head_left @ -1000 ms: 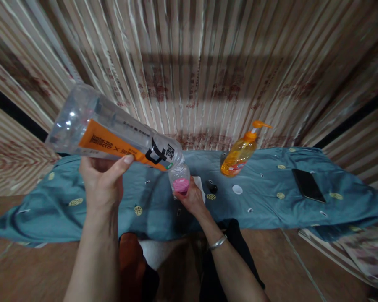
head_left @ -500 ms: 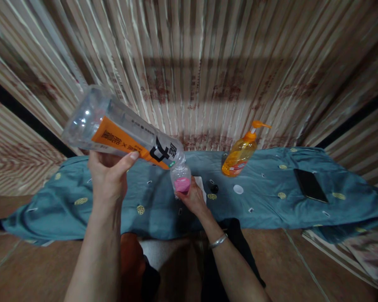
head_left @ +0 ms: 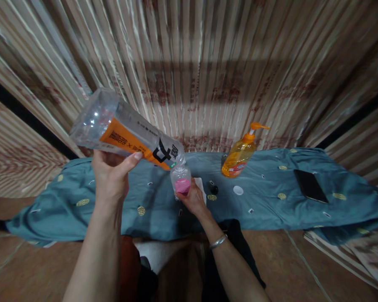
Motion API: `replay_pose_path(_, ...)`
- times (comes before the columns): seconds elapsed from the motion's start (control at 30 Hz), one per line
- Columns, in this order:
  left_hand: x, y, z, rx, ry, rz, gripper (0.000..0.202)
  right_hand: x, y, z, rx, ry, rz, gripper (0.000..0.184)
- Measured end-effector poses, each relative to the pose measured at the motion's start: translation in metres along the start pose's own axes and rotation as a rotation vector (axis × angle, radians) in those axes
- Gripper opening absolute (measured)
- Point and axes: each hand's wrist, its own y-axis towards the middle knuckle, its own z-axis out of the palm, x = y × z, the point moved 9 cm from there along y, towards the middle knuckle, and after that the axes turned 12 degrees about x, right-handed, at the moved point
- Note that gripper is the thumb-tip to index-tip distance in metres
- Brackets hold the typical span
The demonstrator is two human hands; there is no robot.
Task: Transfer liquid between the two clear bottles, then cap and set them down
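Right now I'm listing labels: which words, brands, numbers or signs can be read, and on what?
"×": orange strip on the large clear bottle; characters around it blurred.
Probably "魔": same bottle, beside an unreadable big black sign.
Pink label on the small bottle: too small to read.
Red label on the pump bottle: too blurred.
Red print on the curtain: too blurred.

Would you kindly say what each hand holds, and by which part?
Left hand: the large bottle, by its body. Right hand: the small bottle, by its lower side.

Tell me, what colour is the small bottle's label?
The label on the small bottle is pink; the head view shows it best.
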Motion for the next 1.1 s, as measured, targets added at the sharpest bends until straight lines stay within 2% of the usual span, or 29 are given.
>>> replay_pose_path(0.13,0.0,0.0,0.0,-0.011,0.007,-0.008,0.055,-0.001,0.001,0.001,-0.004,-0.008,0.001,0.077)
replay_pose_path(0.27,-0.001,-0.001,0.002,0.0,0.003,-0.011,0.05,-0.001,0.001,0.001,-0.011,-0.015,-0.005,0.075)
replay_pose_path(0.37,0.007,-0.009,-0.007,-0.055,-0.043,-0.084,0.045,0.0,0.001,0.001,0.001,-0.01,-0.007,0.072)
replay_pose_path(0.5,0.036,-0.035,-0.031,-0.198,-0.207,-0.268,0.039,0.002,0.0,0.0,0.001,-0.006,-0.017,0.072)
replay_pose_path(0.63,0.065,-0.066,-0.051,-0.27,-0.32,-0.422,0.022,0.0,0.0,0.002,0.005,-0.007,-0.024,0.074)
replay_pose_path(0.7,0.09,-0.09,-0.06,-0.427,-0.538,-0.557,0.019,0.0,0.0,0.002,0.001,0.0,-0.043,0.07)
replay_pose_path(0.73,0.103,-0.103,-0.061,-0.503,-0.653,-0.626,0.018,-0.001,0.0,0.002,-0.002,0.005,-0.051,0.069)
replay_pose_path(0.87,0.138,-0.131,-0.058,-0.573,-0.773,-0.749,0.024,-0.002,0.0,0.002,-0.002,0.021,-0.055,0.071)
replay_pose_path(1.0,0.17,-0.142,-0.049,-0.611,-0.903,-0.775,0.036,-0.001,-0.002,0.001,-0.016,0.01,-0.062,0.068)
replay_pose_path(1.1,0.186,-0.142,-0.043,-0.622,-1.002,-0.772,0.042,-0.001,-0.003,-0.001,-0.032,-0.007,-0.052,0.065)
